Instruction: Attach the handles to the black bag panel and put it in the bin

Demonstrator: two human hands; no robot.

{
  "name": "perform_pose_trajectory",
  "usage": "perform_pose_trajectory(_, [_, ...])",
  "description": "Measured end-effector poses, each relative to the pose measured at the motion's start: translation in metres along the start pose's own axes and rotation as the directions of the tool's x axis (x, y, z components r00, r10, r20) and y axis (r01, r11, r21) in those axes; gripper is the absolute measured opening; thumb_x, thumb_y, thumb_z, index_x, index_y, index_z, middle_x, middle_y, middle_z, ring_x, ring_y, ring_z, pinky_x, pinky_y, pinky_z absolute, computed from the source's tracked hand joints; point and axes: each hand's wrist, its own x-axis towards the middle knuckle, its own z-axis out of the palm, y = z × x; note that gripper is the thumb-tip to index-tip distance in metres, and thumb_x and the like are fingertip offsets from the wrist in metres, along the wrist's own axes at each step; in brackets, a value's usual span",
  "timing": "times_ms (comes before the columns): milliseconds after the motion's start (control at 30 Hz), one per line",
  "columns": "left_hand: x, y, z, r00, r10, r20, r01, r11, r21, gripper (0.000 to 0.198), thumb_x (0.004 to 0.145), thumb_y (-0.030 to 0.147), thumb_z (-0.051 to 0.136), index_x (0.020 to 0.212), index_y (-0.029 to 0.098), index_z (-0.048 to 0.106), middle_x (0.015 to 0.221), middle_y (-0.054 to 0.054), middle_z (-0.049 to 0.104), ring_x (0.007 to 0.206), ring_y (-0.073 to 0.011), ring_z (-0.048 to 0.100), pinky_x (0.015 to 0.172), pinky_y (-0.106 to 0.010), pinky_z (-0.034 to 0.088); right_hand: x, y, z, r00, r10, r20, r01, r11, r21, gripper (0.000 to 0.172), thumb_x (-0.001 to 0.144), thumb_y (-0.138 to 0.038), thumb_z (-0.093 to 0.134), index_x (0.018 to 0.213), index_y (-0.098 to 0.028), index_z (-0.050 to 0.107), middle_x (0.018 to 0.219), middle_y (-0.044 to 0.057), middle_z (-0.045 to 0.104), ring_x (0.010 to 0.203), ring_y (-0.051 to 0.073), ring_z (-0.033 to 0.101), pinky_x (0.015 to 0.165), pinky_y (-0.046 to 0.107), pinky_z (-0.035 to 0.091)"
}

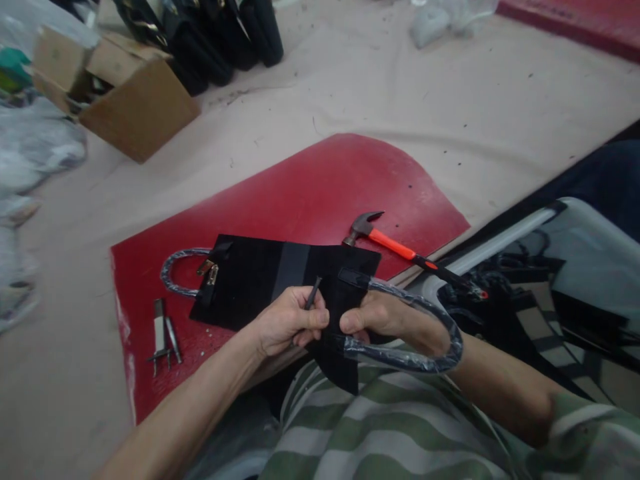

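A black bag panel with two plastic-wrapped handles lies partly on the red mat, its near end lifted toward my body. My left hand is closed around a short dark rod that points up, its thumb against the panel. Through the loop of the near handle, my right hand pinches the panel's end, thumb on top; the fingers underneath are mostly hidden. The far handle rests at the left, beside a gold-coloured metal fitting.
An orange-handled claw hammer lies across the mat's right edge. Slim metal tools sit at its left. Beyond are a cardboard box and several black bags. A white-rimmed bin with dark pieces stands to the right.
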Motion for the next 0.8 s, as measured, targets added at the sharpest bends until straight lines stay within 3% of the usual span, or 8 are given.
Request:
perform_pose_trajectory(167, [0.016, -0.005, -0.013, 0.996, -0.001, 0.085, 0.0, 1.0, 0.012, 0.046, 0.065, 0.042, 0.088, 0.073, 0.015, 0.052, 0.053, 0.001, 0.06, 0.035, -0.0039, 0.044, 0.034, -0.011, 0.03, 0.001, -0.03, 0.001, 0.985, 0.119, -0.123, -0.124, 0.991, -0.039, 0.029, 0.067, -0.033, 0.077, 0.083, -0.011, 0.067, 0.068, 0.001, 0.063, 0.054, 0.01, 0.056, 0.047, 0.017, 0.046])
perform_pose_trajectory(300, [0.022, -0.002, -0.01, 0.996, -0.062, 0.063, 0.055, 0.992, 0.116, 0.035, 0.069, 0.033, 0.083, 0.075, 0.015, 0.053, 0.056, 0.001, 0.062, 0.036, -0.0042, 0.044, 0.034, -0.012, 0.031, -0.009, -0.032, 0.002, 0.973, 0.151, -0.175, -0.158, 0.987, -0.031, 0.021, 0.069, -0.025, 0.074, 0.084, -0.011, 0.069, 0.076, 0.001, 0.066, 0.059, 0.009, 0.057, 0.05, 0.015, 0.047])
perform_pose_trajectory(467, [0.027, 0.002, -0.001, 0.991, -0.128, 0.031, 0.118, 0.968, 0.22, 0.029, 0.068, 0.031, 0.078, 0.074, 0.015, 0.055, 0.056, 0.001, 0.062, 0.036, -0.0046, 0.043, 0.033, -0.012, 0.031, -0.023, -0.029, 0.002, 0.937, 0.194, -0.292, -0.209, 0.978, -0.023, 0.024, 0.07, -0.024, 0.076, 0.088, -0.011, 0.068, 0.077, 0.001, 0.064, 0.061, 0.01, 0.057, 0.052, 0.017, 0.048])
perform_pose_trajectory(800, [0.031, 0.004, 0.003, 0.99, -0.141, 0.022, 0.131, 0.96, 0.248, 0.033, 0.063, 0.036, 0.078, 0.074, 0.016, 0.053, 0.055, 0.0, 0.062, 0.035, -0.0053, 0.044, 0.032, -0.013, 0.03, -0.023, 0.012, 0.0, 0.953, 0.082, -0.291, -0.028, 0.982, 0.186, 0.027, 0.072, -0.032, 0.079, 0.078, -0.011, 0.065, 0.063, -0.001, 0.056, 0.056, 0.008, 0.045, 0.056, 0.019, 0.039])
